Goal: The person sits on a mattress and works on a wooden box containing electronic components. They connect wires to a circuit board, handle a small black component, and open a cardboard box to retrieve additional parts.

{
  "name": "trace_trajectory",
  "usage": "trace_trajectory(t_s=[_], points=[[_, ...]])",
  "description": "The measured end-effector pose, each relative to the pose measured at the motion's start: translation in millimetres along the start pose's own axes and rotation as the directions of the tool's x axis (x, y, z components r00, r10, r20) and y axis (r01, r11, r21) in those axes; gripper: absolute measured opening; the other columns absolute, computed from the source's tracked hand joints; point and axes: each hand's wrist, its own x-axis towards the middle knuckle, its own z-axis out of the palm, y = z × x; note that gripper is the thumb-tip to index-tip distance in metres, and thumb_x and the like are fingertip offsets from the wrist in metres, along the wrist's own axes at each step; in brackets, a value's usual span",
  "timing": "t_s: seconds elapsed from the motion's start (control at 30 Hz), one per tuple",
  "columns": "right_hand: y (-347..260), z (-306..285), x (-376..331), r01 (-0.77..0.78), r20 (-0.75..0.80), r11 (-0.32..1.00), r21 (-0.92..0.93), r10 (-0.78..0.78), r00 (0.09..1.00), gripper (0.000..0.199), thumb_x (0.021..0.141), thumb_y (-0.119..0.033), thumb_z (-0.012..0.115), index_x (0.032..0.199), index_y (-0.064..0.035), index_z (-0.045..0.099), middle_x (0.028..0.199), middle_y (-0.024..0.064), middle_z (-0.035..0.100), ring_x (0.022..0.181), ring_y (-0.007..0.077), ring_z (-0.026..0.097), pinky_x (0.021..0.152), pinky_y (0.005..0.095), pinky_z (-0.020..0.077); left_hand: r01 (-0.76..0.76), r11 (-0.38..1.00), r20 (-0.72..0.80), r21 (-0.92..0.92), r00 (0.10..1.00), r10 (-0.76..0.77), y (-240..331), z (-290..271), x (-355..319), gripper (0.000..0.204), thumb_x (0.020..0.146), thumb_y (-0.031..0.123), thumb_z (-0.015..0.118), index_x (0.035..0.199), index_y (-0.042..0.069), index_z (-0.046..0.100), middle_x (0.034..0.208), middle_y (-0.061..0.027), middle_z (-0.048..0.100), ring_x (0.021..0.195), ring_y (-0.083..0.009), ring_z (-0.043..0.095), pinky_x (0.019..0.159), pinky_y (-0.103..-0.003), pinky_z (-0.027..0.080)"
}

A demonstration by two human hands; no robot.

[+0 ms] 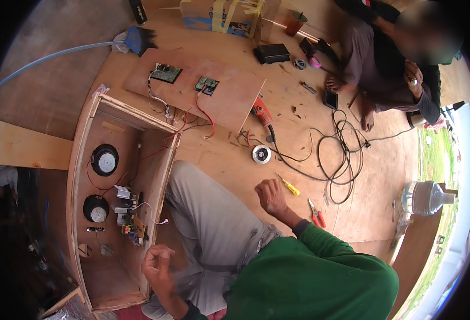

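Observation:
My left hand (pixel 159 265) is curled beside the near right wall of an open wooden speaker cabinet (pixel 71 213), and nothing shows in its fingers. Inside the cabinet are two round black speakers (pixel 105 160) and a circuit board (pixel 128 216) with silver heatsinks and a white lead hanging from it. My right hand (pixel 272 198) is closed, back upward, low over the wooden floor to the right of my knee; the inside of its grip is hidden. Right beside it lies a yellow-handled screwdriver (pixel 291 186). Red-handled pliers (pixel 317 214) lie a little farther right.
A wooden panel (pixel 235 90) carries two green boards (pixel 207 85) with wires. Beyond my knee are a solder spool (pixel 261 154), a red power tool (pixel 263 112) and looped black cable (pixel 347 160). Another person (pixel 368 53) sits at the far right. A blue broom (pixel 134 41) lies far left.

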Motion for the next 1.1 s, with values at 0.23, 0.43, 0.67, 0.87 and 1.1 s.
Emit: trace_trajectory(t_s=[0.23, 0.43, 0.67, 0.87, 1.1], points=[[78, -11, 117, -0.18, -0.415, 0.984, -0.005, 0.162, 0.895, 0.01, 0.097, -0.001, 0.067, 0.101, 0.0019, 0.058, 0.098, 0.0184, 0.059, 0.091, 0.0395, 0.054, 0.085, 0.0519, 0.0425, -0.175, 0.972, -0.09, 0.155, 0.978, 0.19, 3, -22, 15, 0.022, 0.105, 0.016, 0.067, 0.09, 0.0, 0.064, 0.094, -0.0077, 0.066, 0.087, -0.0144, 0.063, 0.082, -0.029, 0.05], [146, -15, 218, -0.188, -0.561, 0.982, -0.029, 0.14, 0.816, 0.006, 0.098, -0.001, 0.063, 0.1, 0.0015, 0.058, 0.095, 0.0192, 0.061, 0.09, 0.0406, 0.057, 0.084, 0.0521, 0.0452, -0.287, 0.844, -0.329, 0.453, 0.826, 0.458, 16, -52, 10, 0.012, 0.107, 0.006, 0.061, 0.099, -0.001, 0.065, 0.097, -0.0101, 0.064, 0.098, -0.0214, 0.064, 0.094, -0.039, 0.053], [231, -16, 385, -0.134, -0.574, 0.991, 0.003, 0.112, 0.811, 0.015, 0.095, -0.011, 0.069, 0.101, 0.0017, 0.064, 0.099, 0.0229, 0.071, 0.092, 0.044, 0.068, 0.083, 0.0544, 0.0529, 0.037, -0.075, 0.059, 0.996, 0.328, 0.943, 65, -130, 20, 0.045, 0.099, 0.02, 0.079, 0.134, -0.005, 0.064, 0.121, -0.0185, 0.071, 0.113, -0.0373, 0.069, 0.102, -0.049, 0.055], [315, -26, 506, -0.466, -0.57, 0.878, -0.108, 0.329, 0.752, 0.056, 0.09, -0.041, 0.076, 0.123, 0.0044, 0.07, 0.116, 0.0299, 0.076, 0.113, 0.0459, 0.073, 0.098, 0.0515, 0.0566, 0.135, -0.004, -0.059, 0.991, 0.464, 0.884, 58, -151, 36, 0.063, 0.096, 0.047, 0.084, 0.131, -0.003, 0.07, 0.127, -0.0204, 0.072, 0.116, -0.0411, 0.069, 0.103, -0.052, 0.054], [378, -37, 593, -0.682, -0.392, 0.704, 0.199, 0.694, 0.603, 0.047, 0.091, -0.05, 0.08, 0.108, -0.0067, 0.084, 0.085, 0.0152, 0.08, 0.077, 0.033, 0.079, 0.08, 0.0439, 0.0611, 0.217, 0.072, -0.178, 0.974, 0.524, 0.833, 42, -158, 40, 0.055, 0.1, 0.039, 0.081, 0.134, -0.003, 0.07, 0.131, -0.0219, 0.073, 0.12, -0.0406, 0.07, 0.105, -0.05, 0.055]])
